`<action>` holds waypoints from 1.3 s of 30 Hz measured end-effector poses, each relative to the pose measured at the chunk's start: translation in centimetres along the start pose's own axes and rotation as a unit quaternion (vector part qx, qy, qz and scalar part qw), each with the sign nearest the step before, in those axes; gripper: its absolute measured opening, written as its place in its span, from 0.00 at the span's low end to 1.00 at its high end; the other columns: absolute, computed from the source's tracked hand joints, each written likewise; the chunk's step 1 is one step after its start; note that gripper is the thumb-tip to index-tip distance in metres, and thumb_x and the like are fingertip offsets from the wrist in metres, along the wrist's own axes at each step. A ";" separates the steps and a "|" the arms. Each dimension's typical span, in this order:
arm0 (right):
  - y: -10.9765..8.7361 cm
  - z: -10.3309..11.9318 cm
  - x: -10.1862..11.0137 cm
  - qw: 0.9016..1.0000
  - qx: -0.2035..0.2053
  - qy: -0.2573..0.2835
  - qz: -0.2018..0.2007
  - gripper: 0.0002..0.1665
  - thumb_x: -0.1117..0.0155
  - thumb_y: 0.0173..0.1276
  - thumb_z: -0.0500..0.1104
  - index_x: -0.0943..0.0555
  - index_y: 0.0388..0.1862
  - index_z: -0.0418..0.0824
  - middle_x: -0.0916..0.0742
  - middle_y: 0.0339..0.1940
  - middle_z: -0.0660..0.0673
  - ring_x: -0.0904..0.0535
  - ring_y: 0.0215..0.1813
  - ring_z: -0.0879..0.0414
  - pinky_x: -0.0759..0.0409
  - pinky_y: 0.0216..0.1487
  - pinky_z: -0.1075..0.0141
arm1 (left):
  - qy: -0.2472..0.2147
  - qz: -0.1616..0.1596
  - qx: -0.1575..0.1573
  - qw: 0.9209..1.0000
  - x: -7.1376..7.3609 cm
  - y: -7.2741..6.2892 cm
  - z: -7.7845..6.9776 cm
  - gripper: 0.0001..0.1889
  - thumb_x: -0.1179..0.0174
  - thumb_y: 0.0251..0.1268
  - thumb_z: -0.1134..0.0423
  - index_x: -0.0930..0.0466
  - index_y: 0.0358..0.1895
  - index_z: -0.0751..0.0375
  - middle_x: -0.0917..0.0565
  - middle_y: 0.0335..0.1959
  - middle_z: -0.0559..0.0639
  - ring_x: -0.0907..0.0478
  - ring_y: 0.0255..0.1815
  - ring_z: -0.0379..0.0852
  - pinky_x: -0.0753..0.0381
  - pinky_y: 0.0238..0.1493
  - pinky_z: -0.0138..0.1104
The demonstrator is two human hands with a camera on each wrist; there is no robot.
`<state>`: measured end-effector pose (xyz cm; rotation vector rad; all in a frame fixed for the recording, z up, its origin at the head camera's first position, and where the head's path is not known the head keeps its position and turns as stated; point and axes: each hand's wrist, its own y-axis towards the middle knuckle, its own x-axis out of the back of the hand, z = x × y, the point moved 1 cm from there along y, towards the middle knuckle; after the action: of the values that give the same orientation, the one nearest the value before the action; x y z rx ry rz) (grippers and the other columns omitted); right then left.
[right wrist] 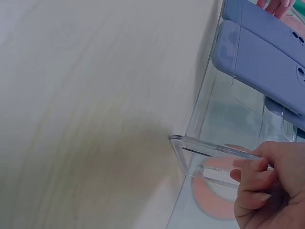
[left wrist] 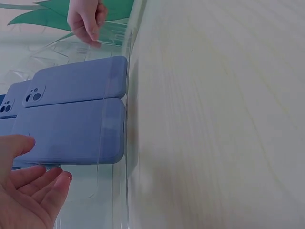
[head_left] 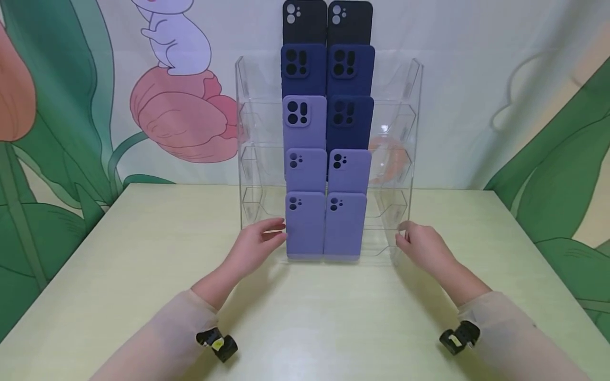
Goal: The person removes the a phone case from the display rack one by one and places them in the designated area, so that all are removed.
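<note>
Two columns of phone cases stand on a clear tiered display rack [head_left: 412,132]. Black cases [head_left: 350,24] top both columns, dark blue cases [head_left: 305,79] come below them, and lilac cases [head_left: 345,230] fill the lower tiers. My left hand [head_left: 257,243] is beside the bottom left lilac case [head_left: 305,227], fingers loosely spread. In the left wrist view its thumb overlaps the case's long edge, while the other fingers lie just past that edge. At the rack's lower right, my right hand [head_left: 424,243] pinches the clear side panel [right wrist: 214,148] between thumb and curled fingers.
The rack stands on a pale wooden table [head_left: 314,317] in front of a printed backdrop [head_left: 452,79] with flowers and a rabbit. A small black camera is strapped at each sleeve, one by the left cuff [head_left: 216,344] and one by the right.
</note>
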<state>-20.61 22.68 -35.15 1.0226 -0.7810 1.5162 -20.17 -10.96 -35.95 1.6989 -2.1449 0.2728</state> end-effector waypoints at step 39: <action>0.0 -0.3 -0.7 0.999 -0.001 0.038 0.038 0.22 0.52 0.70 0.37 0.30 0.54 0.19 0.33 0.14 0.50 0.41 0.16 0.60 0.38 0.19 0.68 | -0.080 -0.020 0.043 0.996 -1.5 1.6 0.7 0.09 0.43 0.63 0.73 0.22 0.45 0.71 0.19 0.35 0.56 0.21 0.38 0.47 0.17 0.37 0.38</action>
<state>-20.68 22.71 -35.92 0.9362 -0.7748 1.6096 -21.56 -9.47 -37.07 1.8673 -2.2385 0.2290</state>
